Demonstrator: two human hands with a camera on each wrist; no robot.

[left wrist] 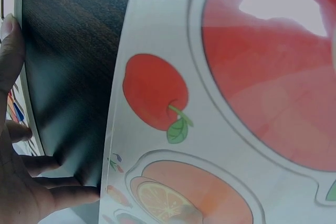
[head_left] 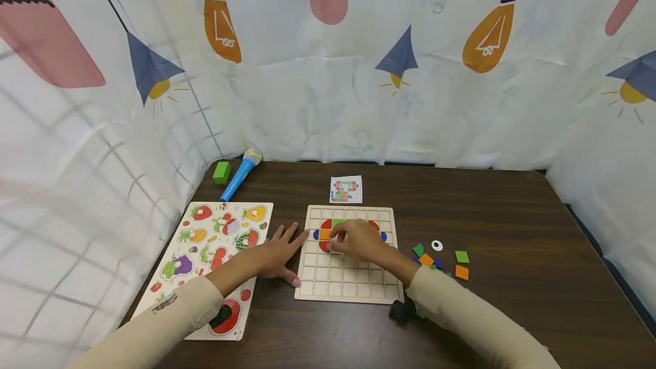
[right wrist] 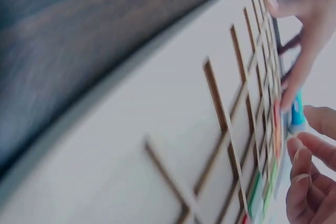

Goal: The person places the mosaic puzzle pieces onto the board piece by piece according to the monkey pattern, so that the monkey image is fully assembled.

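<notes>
A pale wooden grid board [head_left: 348, 292] lies on the table. Along its upper rows sit an orange square [head_left: 324, 234], red rounded pieces [head_left: 326, 224], green pieces [head_left: 336, 222] and blue pieces [head_left: 316, 234]. My right hand [head_left: 359, 240] is over these rows, its thumb and fingers drawn together at the tips beside the orange square; I cannot tell whether a small piece is between them. In the right wrist view the tips of this hand [right wrist: 315, 166] meet. My left hand [head_left: 279, 254] has spread fingers, with thumb and forefinger touching the board's left edge.
Loose coloured pieces [head_left: 426, 259] and a white ring with a black centre [head_left: 437, 245] lie right of the board. A pattern card [head_left: 346, 189] is behind it. On the left are a fruit puzzle board [head_left: 205, 261], a blue microphone [head_left: 240, 178] and a green block [head_left: 222, 172].
</notes>
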